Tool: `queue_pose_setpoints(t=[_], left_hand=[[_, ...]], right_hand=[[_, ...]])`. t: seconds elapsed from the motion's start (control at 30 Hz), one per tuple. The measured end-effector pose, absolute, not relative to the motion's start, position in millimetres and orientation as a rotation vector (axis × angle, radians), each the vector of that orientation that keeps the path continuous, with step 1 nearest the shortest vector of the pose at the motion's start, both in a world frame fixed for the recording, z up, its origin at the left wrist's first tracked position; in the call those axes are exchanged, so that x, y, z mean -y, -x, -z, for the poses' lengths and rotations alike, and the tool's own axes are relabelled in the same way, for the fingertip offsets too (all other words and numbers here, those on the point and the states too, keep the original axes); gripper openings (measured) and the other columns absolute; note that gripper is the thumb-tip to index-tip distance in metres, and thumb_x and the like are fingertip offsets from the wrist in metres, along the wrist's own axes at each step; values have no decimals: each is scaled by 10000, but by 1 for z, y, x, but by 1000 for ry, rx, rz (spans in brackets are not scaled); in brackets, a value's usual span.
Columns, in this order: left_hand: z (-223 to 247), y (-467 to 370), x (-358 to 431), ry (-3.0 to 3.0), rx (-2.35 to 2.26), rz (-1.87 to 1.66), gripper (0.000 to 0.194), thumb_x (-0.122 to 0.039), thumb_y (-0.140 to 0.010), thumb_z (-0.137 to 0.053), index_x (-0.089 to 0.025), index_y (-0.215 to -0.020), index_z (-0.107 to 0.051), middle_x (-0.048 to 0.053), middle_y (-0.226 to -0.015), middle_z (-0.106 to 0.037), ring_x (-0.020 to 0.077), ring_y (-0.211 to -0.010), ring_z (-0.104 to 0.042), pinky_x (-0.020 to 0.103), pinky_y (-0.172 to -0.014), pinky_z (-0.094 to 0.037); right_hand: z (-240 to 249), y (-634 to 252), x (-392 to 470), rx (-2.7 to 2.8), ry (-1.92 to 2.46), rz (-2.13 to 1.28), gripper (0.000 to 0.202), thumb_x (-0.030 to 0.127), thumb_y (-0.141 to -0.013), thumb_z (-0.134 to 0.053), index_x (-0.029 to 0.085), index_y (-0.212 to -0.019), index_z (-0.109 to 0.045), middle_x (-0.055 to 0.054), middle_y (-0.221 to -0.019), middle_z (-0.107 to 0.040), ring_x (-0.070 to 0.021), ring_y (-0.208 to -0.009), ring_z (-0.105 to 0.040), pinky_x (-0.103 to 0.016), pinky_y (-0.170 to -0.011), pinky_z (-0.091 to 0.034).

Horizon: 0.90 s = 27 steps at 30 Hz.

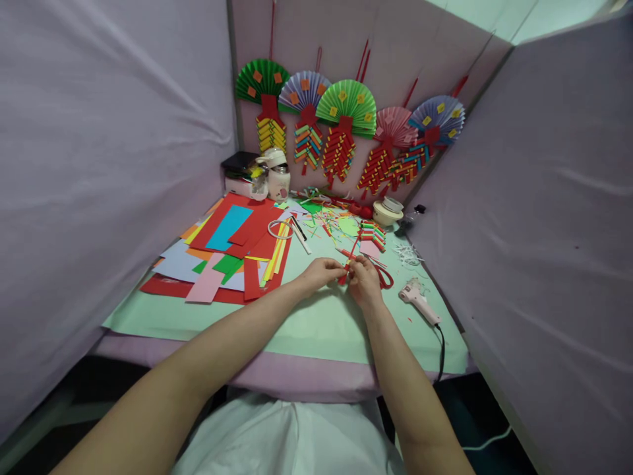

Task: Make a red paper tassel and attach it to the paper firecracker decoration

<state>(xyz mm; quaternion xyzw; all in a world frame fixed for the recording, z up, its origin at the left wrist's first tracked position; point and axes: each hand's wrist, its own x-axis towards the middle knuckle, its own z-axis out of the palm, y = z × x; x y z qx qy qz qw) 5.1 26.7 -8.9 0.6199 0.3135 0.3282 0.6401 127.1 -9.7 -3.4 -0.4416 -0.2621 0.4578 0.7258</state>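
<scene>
My left hand [320, 274] and my right hand [364, 280] meet over the middle of the table, fingers pinched together. Between them is a thin red cord [354, 249], with a red tassel-like end [342, 280] hanging below the fingertips. The cord slants up toward a small bundle of striped paper firecrackers [372, 235], which lies just beyond my right hand on a pink paper piece [369, 249]. A loop of thicker red cord [386, 277] curls out beside my right hand. My fingers partly cover what they grip.
Colored paper sheets [217, 227] are stacked at left, with a tape ring [280, 229] and a white pen-like tool [301, 237]. A corded pink glue gun [420, 301] lies at right. Behind stand a white bottle [278, 175] and a bowl [388, 212]; paper fan ornaments [346, 109] hang above.
</scene>
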Motion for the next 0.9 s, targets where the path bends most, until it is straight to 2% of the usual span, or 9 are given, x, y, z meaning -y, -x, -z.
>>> queue_pose_setpoints(t=[0.3, 0.9], left_hand=[[7, -5, -28, -1435, -756, -795, 209, -335, -682, -621, -129, -710, -640, 24, -647, -595, 98, -572, -490, 223, -564, -345], [4, -5, -24, -1539, -785, -774, 150, -282, -683, -578, -143, -698, -632, 9, -646, -585, 93, -564, -473, 214, -547, -336]], right_hand=[[3, -126, 13, 628, 1035, -993, 329, 227, -552, -679, 217, -825, -497, 53, -742, -581, -88, -620, -511, -208, -526, -364], [6, -128, 10, 627, 1001, -986, 343, 167, -531, -685, 218, -799, -477, 60, -663, -560, -99, -610, -492, -215, -534, -355]])
